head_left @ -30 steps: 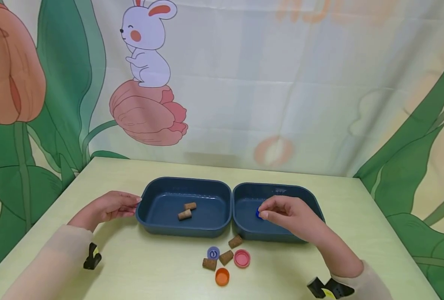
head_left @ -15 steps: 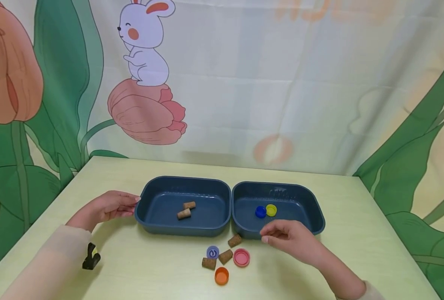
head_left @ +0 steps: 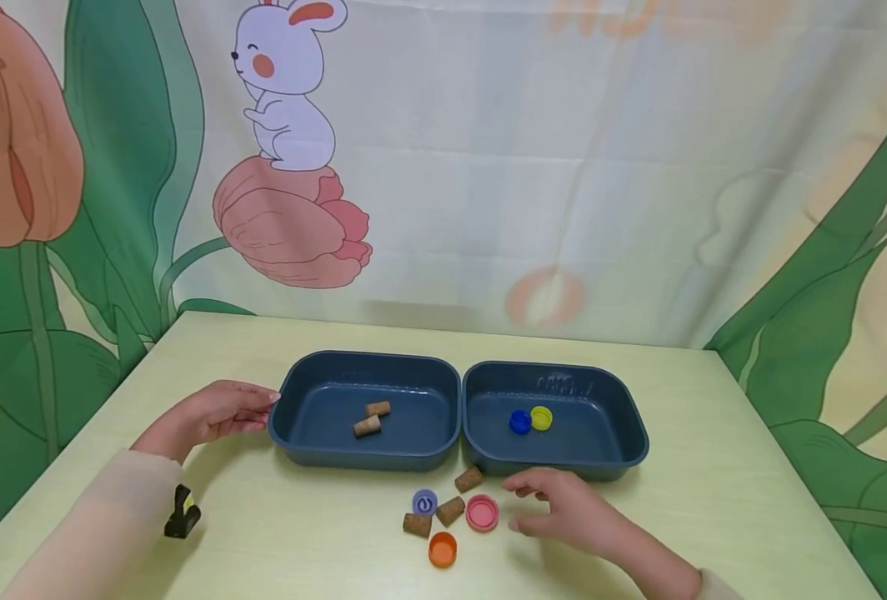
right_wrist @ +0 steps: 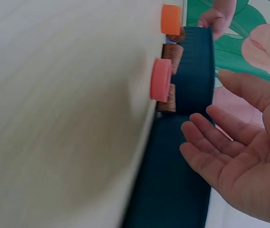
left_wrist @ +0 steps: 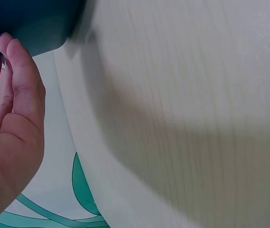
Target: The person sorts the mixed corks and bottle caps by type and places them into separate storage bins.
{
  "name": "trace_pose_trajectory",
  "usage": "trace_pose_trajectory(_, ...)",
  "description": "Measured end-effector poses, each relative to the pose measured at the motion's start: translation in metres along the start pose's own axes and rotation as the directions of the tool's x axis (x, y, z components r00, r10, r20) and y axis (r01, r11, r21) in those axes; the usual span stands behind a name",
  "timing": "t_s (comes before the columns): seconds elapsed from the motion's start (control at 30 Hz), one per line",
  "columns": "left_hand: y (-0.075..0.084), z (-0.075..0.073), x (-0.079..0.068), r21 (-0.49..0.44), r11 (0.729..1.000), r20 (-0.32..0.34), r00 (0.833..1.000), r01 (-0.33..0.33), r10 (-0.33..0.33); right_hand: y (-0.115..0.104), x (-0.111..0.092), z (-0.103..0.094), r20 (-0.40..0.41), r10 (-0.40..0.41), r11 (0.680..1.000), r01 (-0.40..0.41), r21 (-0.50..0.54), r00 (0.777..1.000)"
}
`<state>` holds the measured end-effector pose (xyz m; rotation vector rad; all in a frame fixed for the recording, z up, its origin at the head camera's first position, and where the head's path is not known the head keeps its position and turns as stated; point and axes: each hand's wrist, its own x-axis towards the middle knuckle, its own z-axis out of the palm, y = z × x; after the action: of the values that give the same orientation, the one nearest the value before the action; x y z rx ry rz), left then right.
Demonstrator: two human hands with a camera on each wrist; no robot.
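My left hand (head_left: pixel 222 412) pinches the rim of the left dark blue tray (head_left: pixel 372 458); in the left wrist view, thumb and fingertips sit on either side of that tray's edge (left_wrist: pixel 44 42). Two corks (head_left: pixel 367 426) lie inside it. My right hand (head_left: pixel 563 508), holding nothing, hovers with spread fingers just right of a pink bottle cap (head_left: pixel 483 513). Beside that cap are several corks (head_left: pixel 450 511), a purple cap (head_left: pixel 424 502) and an orange cap (head_left: pixel 443 550). A blue cap (head_left: pixel 520 422) and a yellow cap (head_left: pixel 541 418) touch in the right tray (head_left: pixel 631 458).
Both trays stand side by side on a pale wood-grain table (head_left: pixel 301 533). Behind the table hangs a printed curtain (head_left: pixel 451 167) with a rabbit and tulips.
My right hand has let go of the blue cap in the right tray, drawn back over its front wall and moved left towards the pink cap. The left hand stays at the rim.
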<state>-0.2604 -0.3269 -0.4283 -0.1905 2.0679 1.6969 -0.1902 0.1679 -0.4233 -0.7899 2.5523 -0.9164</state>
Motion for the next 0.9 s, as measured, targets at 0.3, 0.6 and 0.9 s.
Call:
trace_pose_trajectory(0.3, -0.001, 0.000, 0.000, -0.005, 1.000, 0.002, 1.000, 0.001, -0.001, 0.008, 0.013, 0.014, 0.040, -0.009, 1.000, 0.010, -0.030, 0.999)
trace_pose_trajectory(0.6, 0.002, -0.002, 0.000, 0.006, 1.000, 0.012, 1.000, -0.018, 0.017, 0.008, 0.026, 0.020, 0.028, -0.044, 0.994, 0.046, -0.102, 0.999)
trace_pose_trajectory(0.9, -0.003, -0.003, 0.002, 0.002, 1.000, 0.012, 1.000, -0.009, 0.009, -0.001, 0.029, 0.024, 0.050, -0.026, 0.992, 0.032, -0.120, 0.998)
